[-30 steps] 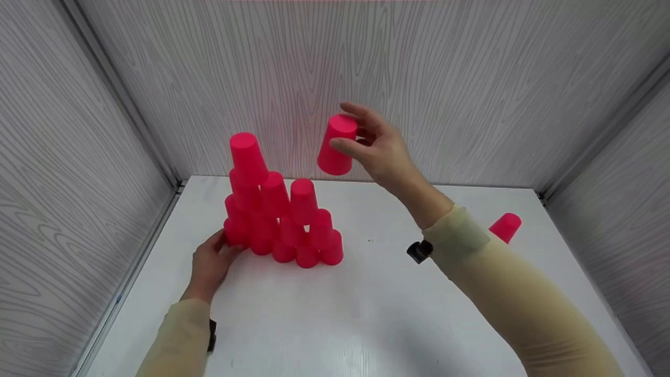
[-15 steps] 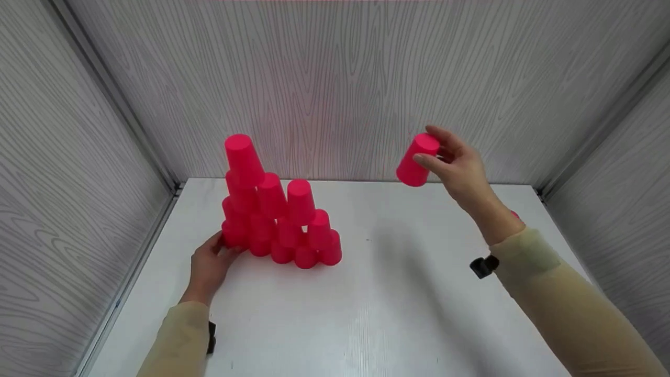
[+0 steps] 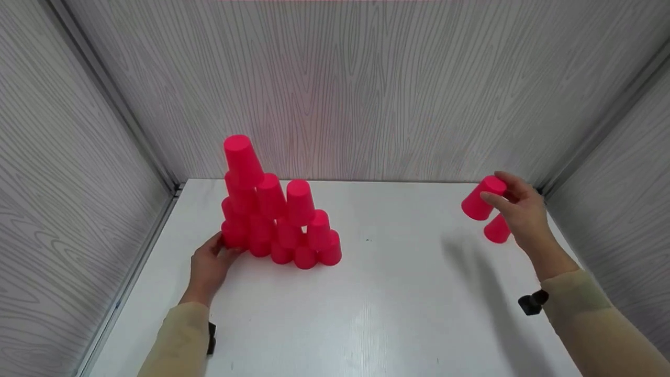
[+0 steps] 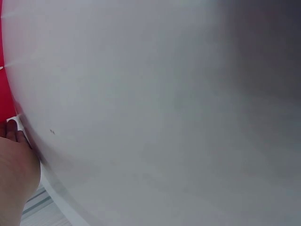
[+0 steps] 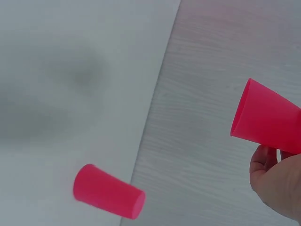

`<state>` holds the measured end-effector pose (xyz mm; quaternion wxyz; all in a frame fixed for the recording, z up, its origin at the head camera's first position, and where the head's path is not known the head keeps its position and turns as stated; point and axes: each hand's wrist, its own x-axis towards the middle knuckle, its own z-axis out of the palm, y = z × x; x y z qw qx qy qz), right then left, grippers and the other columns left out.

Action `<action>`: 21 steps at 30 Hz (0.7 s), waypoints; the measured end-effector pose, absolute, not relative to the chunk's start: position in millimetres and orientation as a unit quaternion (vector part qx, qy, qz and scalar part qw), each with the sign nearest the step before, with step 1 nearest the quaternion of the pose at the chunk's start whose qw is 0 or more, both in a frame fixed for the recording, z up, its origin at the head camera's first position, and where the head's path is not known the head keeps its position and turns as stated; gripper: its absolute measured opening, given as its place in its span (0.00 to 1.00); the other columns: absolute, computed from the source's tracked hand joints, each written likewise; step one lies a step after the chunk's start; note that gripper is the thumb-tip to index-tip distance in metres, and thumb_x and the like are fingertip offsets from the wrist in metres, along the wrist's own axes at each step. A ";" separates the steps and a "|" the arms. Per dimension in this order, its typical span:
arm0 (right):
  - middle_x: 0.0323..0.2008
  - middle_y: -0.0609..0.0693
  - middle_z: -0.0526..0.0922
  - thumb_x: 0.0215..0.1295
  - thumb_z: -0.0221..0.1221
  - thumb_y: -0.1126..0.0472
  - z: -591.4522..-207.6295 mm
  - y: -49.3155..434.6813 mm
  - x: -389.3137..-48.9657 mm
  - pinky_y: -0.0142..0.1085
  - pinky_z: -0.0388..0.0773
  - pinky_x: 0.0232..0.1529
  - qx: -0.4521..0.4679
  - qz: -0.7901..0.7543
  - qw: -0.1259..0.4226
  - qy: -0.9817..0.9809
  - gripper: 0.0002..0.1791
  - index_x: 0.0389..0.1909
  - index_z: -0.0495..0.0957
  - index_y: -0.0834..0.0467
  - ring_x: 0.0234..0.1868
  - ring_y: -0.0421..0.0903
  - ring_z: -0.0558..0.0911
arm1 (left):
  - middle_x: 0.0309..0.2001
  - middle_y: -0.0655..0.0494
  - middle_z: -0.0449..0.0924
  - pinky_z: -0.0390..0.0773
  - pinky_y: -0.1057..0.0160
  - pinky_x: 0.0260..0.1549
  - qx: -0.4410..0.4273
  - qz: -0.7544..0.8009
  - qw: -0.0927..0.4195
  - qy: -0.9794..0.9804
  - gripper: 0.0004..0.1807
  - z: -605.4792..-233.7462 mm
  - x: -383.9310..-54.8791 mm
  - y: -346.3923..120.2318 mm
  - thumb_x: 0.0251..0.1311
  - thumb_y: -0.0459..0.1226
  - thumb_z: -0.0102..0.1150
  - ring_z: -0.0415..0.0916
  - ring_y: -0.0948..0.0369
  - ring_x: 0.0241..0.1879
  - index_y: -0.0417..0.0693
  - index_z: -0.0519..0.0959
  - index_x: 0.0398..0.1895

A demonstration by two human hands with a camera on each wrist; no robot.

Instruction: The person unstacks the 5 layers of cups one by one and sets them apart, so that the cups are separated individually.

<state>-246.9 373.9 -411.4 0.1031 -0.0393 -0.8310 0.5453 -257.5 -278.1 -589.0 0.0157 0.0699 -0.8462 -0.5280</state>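
Several pinkish-red cups (image 3: 261,238) stand upside down in a stepped stack on the left of the table, highest at its left end. My left hand (image 3: 209,264) holds the bottom-left cup (image 3: 235,235), thumb in front and fingers at its outer side; the left wrist view catches little of it. Over at the far right, my right hand (image 3: 523,212) grips another pinkish-red cup (image 3: 477,201) between thumb and fingers, mouth down and tilted, raised off the table. Just below it stands a single upside-down cup (image 3: 496,231), partly hidden by that hand.
The white table (image 3: 361,309) meets a grey wood-grain back wall (image 3: 335,94) and side walls. A shadow from the right arm falls across the table's right side.
My right hand has carried its cup from near the stack rightward and down, close above the lone cup. The left hand stays at the stack's base.
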 end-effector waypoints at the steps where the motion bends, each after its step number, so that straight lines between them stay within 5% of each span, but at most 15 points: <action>1: 0.66 0.47 0.73 0.74 0.68 0.52 -416.4 380.8 -245.1 0.25 0.82 0.50 -0.044 0.550 0.104 -0.828 0.38 0.80 0.65 0.51 0.62 0.42 0.73 | 0.77 0.53 0.69 0.70 0.48 0.72 0.070 -0.527 0.015 -0.847 0.42 -588.8 -256.8 -278.4 0.71 0.52 0.68 0.62 0.50 0.79 0.57 0.62 0.84; 10: 0.56 0.39 0.77 0.71 0.70 0.60 -454.0 427.2 -227.0 0.19 0.79 0.50 -0.085 0.626 0.107 -0.768 0.33 0.75 0.72 0.51 0.56 0.39 0.74 | 0.77 0.53 0.69 0.72 0.48 0.71 0.069 -0.528 0.017 -0.846 0.42 -587.6 -256.2 -281.2 0.71 0.51 0.68 0.62 0.49 0.78 0.58 0.62 0.84; 16: 0.57 0.36 0.73 0.74 0.68 0.57 -479.7 448.5 -220.7 0.19 0.78 0.51 -0.122 0.590 0.089 -0.793 0.38 0.80 0.64 0.57 0.54 0.36 0.73 | 0.76 0.53 0.70 0.71 0.50 0.71 0.065 -0.539 0.022 -0.840 0.44 -589.9 -258.9 -281.7 0.69 0.54 0.69 0.63 0.51 0.78 0.55 0.63 0.84; 21: 0.68 0.52 0.70 0.75 0.66 0.51 -499.5 460.5 -219.6 0.20 0.78 0.53 -0.150 0.545 0.073 -0.822 0.44 0.83 0.56 0.61 0.57 0.38 0.72 | 0.77 0.54 0.70 0.72 0.49 0.71 0.073 -0.539 0.018 -0.839 0.44 -590.6 -259.5 -281.1 0.68 0.54 0.69 0.62 0.51 0.78 0.58 0.63 0.84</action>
